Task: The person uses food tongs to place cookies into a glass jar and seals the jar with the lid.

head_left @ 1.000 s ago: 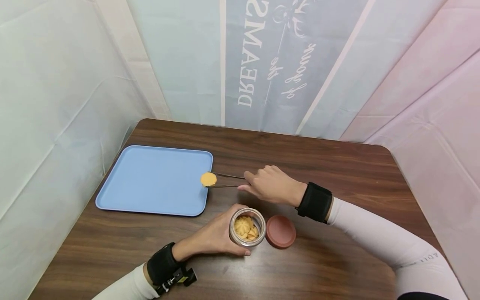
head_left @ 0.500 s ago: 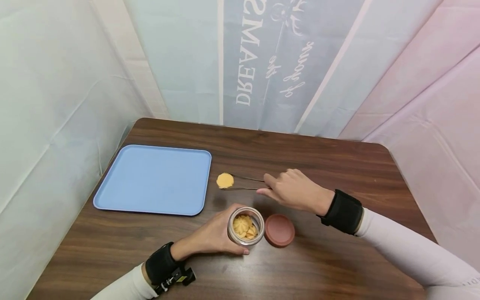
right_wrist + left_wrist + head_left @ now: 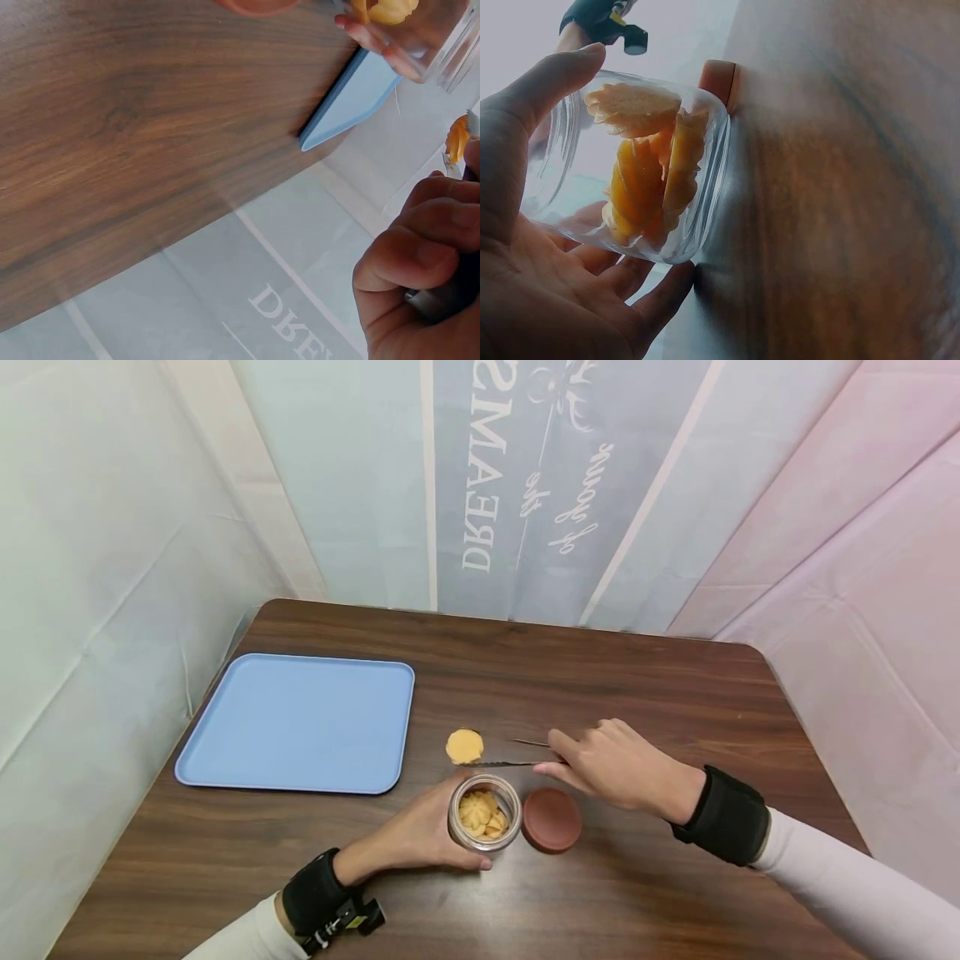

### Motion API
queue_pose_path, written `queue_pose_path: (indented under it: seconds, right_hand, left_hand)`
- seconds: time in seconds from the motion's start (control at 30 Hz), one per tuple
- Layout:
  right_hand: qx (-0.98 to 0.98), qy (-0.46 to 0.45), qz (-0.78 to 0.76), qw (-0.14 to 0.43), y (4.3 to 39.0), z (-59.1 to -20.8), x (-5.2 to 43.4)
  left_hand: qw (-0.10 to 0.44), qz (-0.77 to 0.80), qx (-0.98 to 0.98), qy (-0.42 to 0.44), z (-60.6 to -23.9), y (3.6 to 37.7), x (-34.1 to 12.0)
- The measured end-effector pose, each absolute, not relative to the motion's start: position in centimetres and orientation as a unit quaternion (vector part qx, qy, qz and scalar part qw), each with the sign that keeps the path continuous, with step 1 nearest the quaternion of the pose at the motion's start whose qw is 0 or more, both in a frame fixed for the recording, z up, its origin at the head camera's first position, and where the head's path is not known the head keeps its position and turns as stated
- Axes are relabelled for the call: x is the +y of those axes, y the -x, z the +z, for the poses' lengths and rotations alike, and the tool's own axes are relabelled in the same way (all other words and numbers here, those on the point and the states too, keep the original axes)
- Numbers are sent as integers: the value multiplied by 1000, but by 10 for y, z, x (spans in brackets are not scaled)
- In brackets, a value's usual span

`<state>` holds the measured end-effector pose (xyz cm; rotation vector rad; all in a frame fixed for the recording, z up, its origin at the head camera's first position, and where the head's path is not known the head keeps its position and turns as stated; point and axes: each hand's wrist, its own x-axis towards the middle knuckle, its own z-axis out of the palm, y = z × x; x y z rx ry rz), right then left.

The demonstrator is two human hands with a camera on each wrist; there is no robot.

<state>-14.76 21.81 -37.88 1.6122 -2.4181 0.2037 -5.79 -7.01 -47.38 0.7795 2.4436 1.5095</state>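
My left hand (image 3: 420, 831) grips an open glass jar (image 3: 712, 180), thumb on one side and fingers on the other. Scalloped yellow cookies (image 3: 482, 814) lie inside it. My right hand (image 3: 611, 768) holds metal tongs (image 3: 498, 765) with a dark handle (image 3: 442, 296). At the tongs' tips, one round cookie (image 3: 465, 746) is pinched, above and slightly left of the jar's mouth in the head view. The right wrist view shows this cookie (image 3: 457, 139) between the metal tips, partly cut off by the frame edge.
A blue tray (image 3: 300, 727) lies at the left of the wooden table (image 3: 600, 685). The reddish-brown lid (image 3: 552, 820) sits close to the jar's right side. Fabric sheets (image 3: 360, 485) with printed lettering hang behind the table.
My right hand has drawn the tongs and cookie rightward from over the tray's edge, then toward me near the jar. My left hand keeps its hold on the jar. The head view has shifted slightly.
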Motion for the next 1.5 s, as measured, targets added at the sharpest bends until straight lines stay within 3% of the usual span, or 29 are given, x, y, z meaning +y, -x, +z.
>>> queue_pose_path:
  seconds: [0.7,1.5]
  right_hand:
    - [-808,-567,73,142,114,-383,244]
    - [-820,-553,82,121,115,-377,248]
  left_hand:
    - [84,505,820,-255,-469,59,-75]
    - [69,510,815,-267,-473,57,-68]
